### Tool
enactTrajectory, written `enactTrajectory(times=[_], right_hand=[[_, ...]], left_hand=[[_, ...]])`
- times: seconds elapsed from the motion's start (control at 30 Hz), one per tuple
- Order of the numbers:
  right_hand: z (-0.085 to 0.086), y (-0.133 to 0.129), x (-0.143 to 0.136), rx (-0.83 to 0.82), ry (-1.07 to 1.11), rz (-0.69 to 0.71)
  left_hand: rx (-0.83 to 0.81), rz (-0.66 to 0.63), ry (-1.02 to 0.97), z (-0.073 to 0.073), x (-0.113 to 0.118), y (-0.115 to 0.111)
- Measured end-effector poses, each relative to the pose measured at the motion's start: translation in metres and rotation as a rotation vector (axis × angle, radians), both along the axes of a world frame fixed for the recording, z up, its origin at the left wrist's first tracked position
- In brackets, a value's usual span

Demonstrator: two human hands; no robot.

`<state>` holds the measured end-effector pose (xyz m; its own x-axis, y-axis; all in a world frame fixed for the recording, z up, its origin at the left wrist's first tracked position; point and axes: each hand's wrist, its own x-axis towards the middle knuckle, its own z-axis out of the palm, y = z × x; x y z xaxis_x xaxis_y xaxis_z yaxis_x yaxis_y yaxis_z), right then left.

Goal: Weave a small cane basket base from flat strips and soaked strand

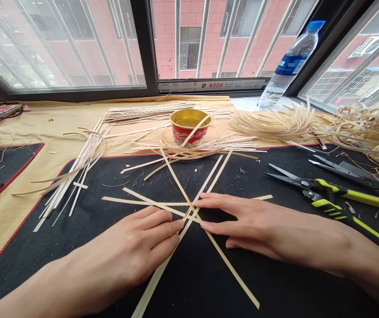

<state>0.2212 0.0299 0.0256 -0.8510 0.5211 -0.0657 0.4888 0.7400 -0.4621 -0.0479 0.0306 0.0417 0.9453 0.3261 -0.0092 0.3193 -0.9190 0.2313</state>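
Crossed pale strips point(231, 263), flat and narrow, several: laid star-fashion on a black mat point(275, 287) with red edging, their crossing directly between the two hands. Left hand point(151, 243): fingers curled, tips pinching a strip just left of the crossing. Right hand point(252, 223): open, fingers spread, two fingertips resting on the strips at the crossing. Table point(20, 128), tan-covered, beneath the mat. Bowl point(182, 134), red outside, gold inside, one: beyond the crossing, a single strip leaning over its rim, further strips lying around it. Loose bundle of strips point(78, 170): at left, across the mat's edge. Coiled strips point(275, 123): far right. Cutter point(355, 194), yellow-and-black handles, blades apart: right side of mat, a dark tool point(351, 170) just beyond. Clear bottle point(287, 66), blue cap: by the window.
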Motion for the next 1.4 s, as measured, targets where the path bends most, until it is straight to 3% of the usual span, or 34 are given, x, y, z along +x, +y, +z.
enactTrajectory(times=[0.6,0.87,0.97,1.17,1.4], right_hand=[[0.002,0.0,0.001,-0.038,-0.109,0.054],[0.007,0.001,0.0,-0.039,-0.113,0.101],[0.008,0.001,0.0,-0.038,-0.091,0.089],[0.005,0.002,0.0,-0.018,-0.128,0.097],[0.003,0.0,0.002,-0.032,-0.073,0.077]], left_hand=[[-0.051,0.06,0.01,0.003,0.001,0.0],[0.002,0.06,0.014,0.0,-0.001,-0.005],[0.096,0.138,-0.028,0.0,-0.001,-0.007],[0.468,0.406,-0.052,-0.005,-0.004,-0.008],[0.478,0.557,0.056,-0.01,-0.005,-0.007]])
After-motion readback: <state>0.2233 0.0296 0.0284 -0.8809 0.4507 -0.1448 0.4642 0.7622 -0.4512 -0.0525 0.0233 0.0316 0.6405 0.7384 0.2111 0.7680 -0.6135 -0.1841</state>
